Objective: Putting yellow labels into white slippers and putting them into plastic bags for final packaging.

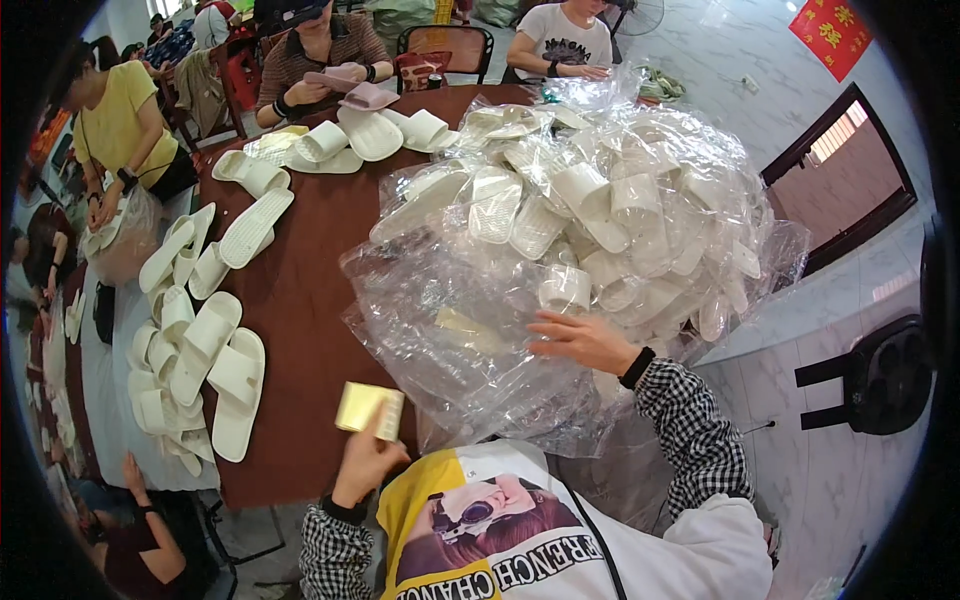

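White moulded open-toed slippers (580,190) sit heaped in clear, crinkled plastic bagging (400,310) on the right half of the reddish-brown counter (310,270)! Here's the right hand (590,342), reaching over the loose plastic, fingers stretched out and apart, tips near the closest slipper; whether they touch the film, I can't tell. And the left hand (368,462), low by the counter's near edge, has its fingers clamped on a small pale-yellow square-cornered pad (358,406). More unwrapped white slippers (236,392) crowd the left side, while across the way a seated co-worker (285,75) holds a dusty-pink slipper (335,80).
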Demonstrator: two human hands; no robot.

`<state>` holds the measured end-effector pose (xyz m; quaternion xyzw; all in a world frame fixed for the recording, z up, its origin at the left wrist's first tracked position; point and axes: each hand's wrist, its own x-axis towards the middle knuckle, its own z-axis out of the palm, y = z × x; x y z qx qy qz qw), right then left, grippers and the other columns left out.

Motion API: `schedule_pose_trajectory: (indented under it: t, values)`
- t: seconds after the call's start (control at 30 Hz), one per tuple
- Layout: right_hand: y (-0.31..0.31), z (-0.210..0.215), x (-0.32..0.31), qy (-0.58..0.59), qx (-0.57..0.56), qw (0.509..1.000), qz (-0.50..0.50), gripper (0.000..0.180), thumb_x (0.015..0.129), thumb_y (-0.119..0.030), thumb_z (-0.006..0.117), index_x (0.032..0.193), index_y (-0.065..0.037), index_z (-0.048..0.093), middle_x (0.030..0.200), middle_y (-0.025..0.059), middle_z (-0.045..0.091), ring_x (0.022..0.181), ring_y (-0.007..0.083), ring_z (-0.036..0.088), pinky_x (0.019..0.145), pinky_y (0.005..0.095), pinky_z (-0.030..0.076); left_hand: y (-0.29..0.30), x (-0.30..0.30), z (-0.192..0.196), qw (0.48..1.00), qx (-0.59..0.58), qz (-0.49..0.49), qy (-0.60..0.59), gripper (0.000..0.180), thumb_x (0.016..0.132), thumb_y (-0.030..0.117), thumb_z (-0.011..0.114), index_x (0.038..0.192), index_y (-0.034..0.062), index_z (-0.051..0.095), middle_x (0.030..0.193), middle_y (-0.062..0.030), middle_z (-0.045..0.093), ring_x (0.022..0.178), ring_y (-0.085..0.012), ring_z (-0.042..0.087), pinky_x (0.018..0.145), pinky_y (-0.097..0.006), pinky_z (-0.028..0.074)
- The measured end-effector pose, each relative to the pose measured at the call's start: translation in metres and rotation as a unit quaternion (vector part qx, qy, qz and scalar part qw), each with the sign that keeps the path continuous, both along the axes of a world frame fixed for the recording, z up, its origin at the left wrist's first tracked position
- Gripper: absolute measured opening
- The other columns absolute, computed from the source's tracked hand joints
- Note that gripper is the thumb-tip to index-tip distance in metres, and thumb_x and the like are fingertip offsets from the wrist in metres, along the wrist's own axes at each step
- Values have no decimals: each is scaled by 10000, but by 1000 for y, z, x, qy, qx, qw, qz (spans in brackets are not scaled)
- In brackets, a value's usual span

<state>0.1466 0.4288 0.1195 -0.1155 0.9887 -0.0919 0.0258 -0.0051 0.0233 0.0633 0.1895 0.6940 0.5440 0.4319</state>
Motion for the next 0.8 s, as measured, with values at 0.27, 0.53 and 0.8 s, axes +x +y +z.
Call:
schedule_pose_trajectory:
  t: [0.27, 0.53, 0.8]
  values:
    - [-29, -22, -31, -140, -202, 959, 143, 462, 718, 79, 583, 1141, -90, 658, 1327, 72, 569, 1367, 291, 394, 1017, 363, 470, 61, -34, 37, 844, 72, -117, 518, 537, 772, 123, 698, 1298, 136, 591, 1343, -111, 554, 1282, -333, 463, 1101, -508, 301]
    - [10, -39, -19, -54, 85, 992, 80, 277, 795, -94, 607, 1067, -121, 647, 1319, 55, 527, 1335, 239, 423, 992, 360, 468, 125, 1, -54, 821, -110, -315, 464, 1063, 711, 500, 731, 1546, 218, 137, 1588, -39, 225, 1352, -459, 305, 1006, -690, 263]
    - [51, 9, -38, 87, 138, 986, 28, 237, 831, -135, 557, 1045, -126, 656, 1175, 21, 597, 1216, 220, 507, 997, 339, 442, 202, 51, -54, 856, -74, -321, 398, 1133, 709, 402, 770, 1551, 174, 46, 1538, -149, 283, 1177, -464, 485, 935, -511, 474]
